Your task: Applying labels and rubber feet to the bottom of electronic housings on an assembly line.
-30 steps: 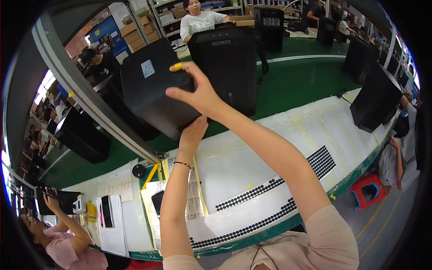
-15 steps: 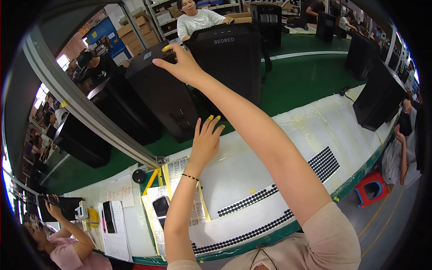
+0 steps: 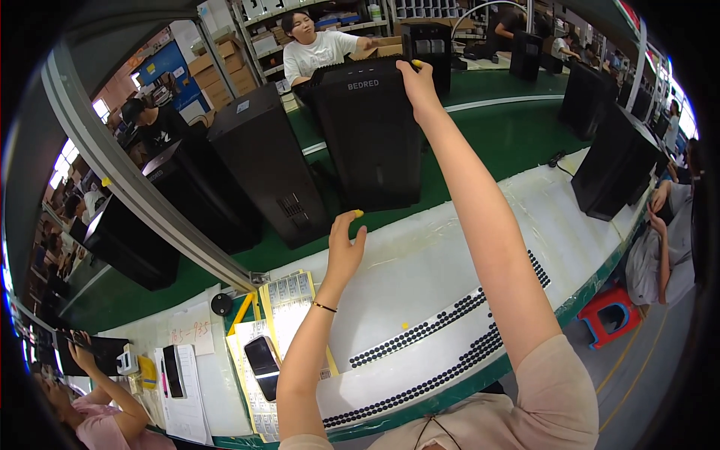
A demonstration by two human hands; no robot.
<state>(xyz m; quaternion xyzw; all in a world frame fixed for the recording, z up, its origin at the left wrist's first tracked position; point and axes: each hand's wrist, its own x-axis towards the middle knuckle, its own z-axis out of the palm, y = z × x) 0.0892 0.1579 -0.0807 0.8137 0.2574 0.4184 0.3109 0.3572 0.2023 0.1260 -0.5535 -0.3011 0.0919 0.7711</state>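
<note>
Head view: nearest me, across the lower centre of the frame, the counter (image 3: 420, 266) carries two bands of black dots (image 3: 420, 331), too many dots to count, and one phone (image 3: 262, 367) at lower left. A second phone (image 3: 173, 371) lies farther left, making two. At centre, the left hand (image 3: 346, 255) has its fingers loosely curled on nothing, just beside the foot of one tall black case (image 3: 367, 142), upper centre. The right hand (image 3: 422, 88) has its fingers at the upper right corner; I cannot tell whether they grip. Such height could tip, I judge, so I'd steady the top and set the lower fingers flat before applying force. Beyond, I count two neighbouring cases (image 3: 266, 157) leftward and one white-shirted co-worker (image 3: 322, 56).
</note>
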